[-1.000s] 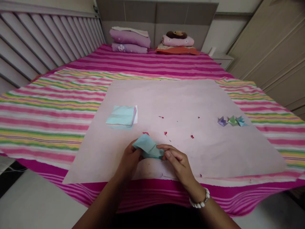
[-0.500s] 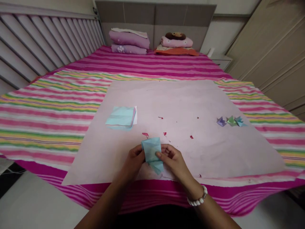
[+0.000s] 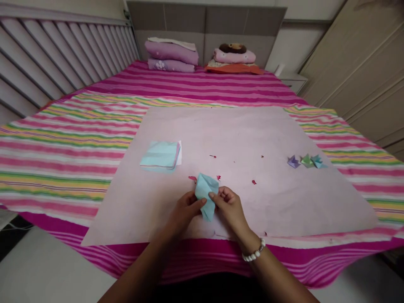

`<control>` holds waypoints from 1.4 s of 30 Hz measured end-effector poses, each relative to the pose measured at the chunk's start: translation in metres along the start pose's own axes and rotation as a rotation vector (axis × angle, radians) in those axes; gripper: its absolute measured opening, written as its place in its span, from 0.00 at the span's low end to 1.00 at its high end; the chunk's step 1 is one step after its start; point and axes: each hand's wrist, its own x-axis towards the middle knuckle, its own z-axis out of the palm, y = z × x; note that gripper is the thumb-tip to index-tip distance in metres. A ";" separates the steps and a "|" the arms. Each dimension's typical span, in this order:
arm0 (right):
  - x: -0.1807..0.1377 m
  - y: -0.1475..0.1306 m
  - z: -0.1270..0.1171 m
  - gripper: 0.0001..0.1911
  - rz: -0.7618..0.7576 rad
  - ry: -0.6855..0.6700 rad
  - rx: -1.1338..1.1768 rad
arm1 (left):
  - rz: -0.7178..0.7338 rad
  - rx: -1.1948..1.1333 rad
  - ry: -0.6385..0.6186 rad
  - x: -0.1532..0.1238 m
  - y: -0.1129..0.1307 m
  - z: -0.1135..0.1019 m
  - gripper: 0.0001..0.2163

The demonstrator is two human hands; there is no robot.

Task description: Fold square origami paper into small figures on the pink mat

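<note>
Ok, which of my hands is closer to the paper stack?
Left. Your left hand is on the near side of the paper stack, slightly right; your right hand is farther right.

The left hand (image 3: 187, 209) and right hand (image 3: 232, 209) pinch close together, thumbs (image 3: 219, 201) uppermost, half-hidden fingers (image 3: 226, 192) seemingly curled beneath

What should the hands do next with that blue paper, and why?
Maybe press its creases down. The left hand and right hand both hold the folded light-blue paper with thumbs on top, and it looks uneven, with a piece sticking out below the thumbs.
</note>
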 end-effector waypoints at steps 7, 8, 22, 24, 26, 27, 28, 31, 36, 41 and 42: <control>0.039 0.005 -0.002 0.13 -0.024 0.033 0.016 | 0.146 0.097 0.119 0.041 0.004 -0.015 0.36; 0.045 0.005 -0.002 0.13 -0.032 0.036 0.017 | 0.164 0.122 0.111 0.046 0.007 -0.016 0.40; 0.112 0.001 -0.002 0.15 -0.118 0.075 0.054 | 0.168 0.418 -0.144 0.111 0.039 -0.025 0.12; 0.115 0.005 -0.004 0.15 -0.095 0.087 0.067 | 0.133 0.424 -0.132 0.118 0.038 -0.029 0.09; 0.116 0.009 -0.006 0.17 -0.075 0.104 0.081 | 0.099 0.419 -0.130 0.123 0.035 -0.033 0.07; 0.117 0.010 -0.007 0.17 -0.067 0.113 0.088 | 0.084 0.410 -0.132 0.125 0.034 -0.035 0.07; 0.117 0.012 -0.008 0.18 -0.060 0.121 0.096 | 0.072 0.399 -0.135 0.126 0.032 -0.036 0.08; 0.118 0.014 -0.008 0.21 -0.050 0.138 0.117 | 0.051 0.357 -0.138 0.126 0.029 -0.039 0.09; 0.119 0.015 -0.008 0.21 -0.054 0.141 0.136 | 0.036 0.258 -0.109 0.126 0.027 -0.040 0.10; 0.118 0.015 -0.008 0.19 -0.074 0.131 0.149 | 0.036 0.214 -0.120 0.128 0.025 -0.043 0.14; 0.118 0.015 -0.008 0.19 -0.077 0.127 0.150 | 0.038 0.222 -0.128 0.127 0.025 -0.043 0.15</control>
